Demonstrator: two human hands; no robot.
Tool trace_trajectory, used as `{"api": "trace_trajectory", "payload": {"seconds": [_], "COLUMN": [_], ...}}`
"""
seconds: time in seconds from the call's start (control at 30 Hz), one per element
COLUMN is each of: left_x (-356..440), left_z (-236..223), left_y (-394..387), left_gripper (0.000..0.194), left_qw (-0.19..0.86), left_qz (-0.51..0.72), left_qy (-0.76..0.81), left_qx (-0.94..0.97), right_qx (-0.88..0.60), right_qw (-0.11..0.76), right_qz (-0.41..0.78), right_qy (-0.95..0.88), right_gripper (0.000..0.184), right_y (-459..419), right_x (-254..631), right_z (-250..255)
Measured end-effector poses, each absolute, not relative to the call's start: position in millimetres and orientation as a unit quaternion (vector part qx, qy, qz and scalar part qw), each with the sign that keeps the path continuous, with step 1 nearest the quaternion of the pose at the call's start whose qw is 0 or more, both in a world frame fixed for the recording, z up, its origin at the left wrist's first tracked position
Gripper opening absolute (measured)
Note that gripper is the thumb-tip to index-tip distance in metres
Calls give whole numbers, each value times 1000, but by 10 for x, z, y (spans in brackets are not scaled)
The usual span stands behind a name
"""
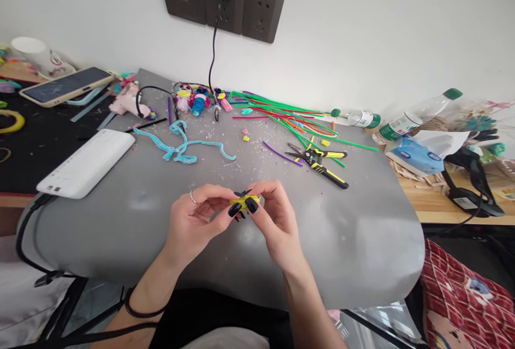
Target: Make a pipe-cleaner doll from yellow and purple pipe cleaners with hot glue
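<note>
Above the front part of the grey table (346,242), my left hand (195,223) and my right hand (276,220) meet fingertip to fingertip. Both pinch one small yellow pipe-cleaner piece (242,201), which looks wound into a short bundle; the fingers and thumbs cover much of it. Beyond my right hand lie wire strippers (316,162) with yellow and black handles, their jaws pointing left. A bent light-blue pipe cleaner (183,150) rests past my left hand. Tiny pink and yellow bits (245,135) lie farther back.
Green pipe cleaners (277,108) and small pipe-cleaner dolls (198,101) line the wall side. On the left are a white power bank (86,164) and a phone (67,86). A tissue pack (416,153) and plastic bottles (402,124) stand right. A black cable hangs from the wall socket (223,0).
</note>
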State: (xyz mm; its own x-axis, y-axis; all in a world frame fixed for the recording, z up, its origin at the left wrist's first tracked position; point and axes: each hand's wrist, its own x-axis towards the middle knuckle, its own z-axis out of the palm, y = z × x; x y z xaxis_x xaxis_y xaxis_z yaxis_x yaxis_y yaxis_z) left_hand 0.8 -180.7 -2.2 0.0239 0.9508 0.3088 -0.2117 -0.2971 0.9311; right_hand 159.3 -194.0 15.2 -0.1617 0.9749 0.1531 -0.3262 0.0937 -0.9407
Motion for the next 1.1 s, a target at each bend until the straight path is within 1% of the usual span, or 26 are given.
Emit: {"api": "trace_trajectory", "payload": {"seconds": [0.33, 0.6, 0.73, 0.83, 1.0, 1.1], "left_x": [-8, 5, 19, 27, 20, 11], "left_z": [-21, -25, -22, -14, -6, -12], "left_y": [-1791, -1775, -1772, -1781, -1798, -1792], "left_gripper": [24, 7, 11, 12, 19, 20], "left_qw": [506, 521, 522, 517, 513, 510], "left_qz": [608, 625, 626, 621, 587, 580], "left_qy": [325, 329, 342, 361, 409, 415], "left_qx": [518, 480, 467, 466, 475, 480], "right_qx": [-324, -341, -355, -381, -451, -439], "right_qw": [560, 554, 549, 545, 520, 517], "right_qz": [595, 586, 575, 533, 403, 389], "right_qy": [-476, -483, -492, -523, -603, -623], "right_gripper": [7, 11, 16, 15, 16, 15], "right_y": [-1941, -1933, -1922, -1920, -1908, -1895], "right_x": [1546, 1532, 1524, 1539, 1612, 1653], "right_z": [140, 131, 119, 68, -1, 26]}}
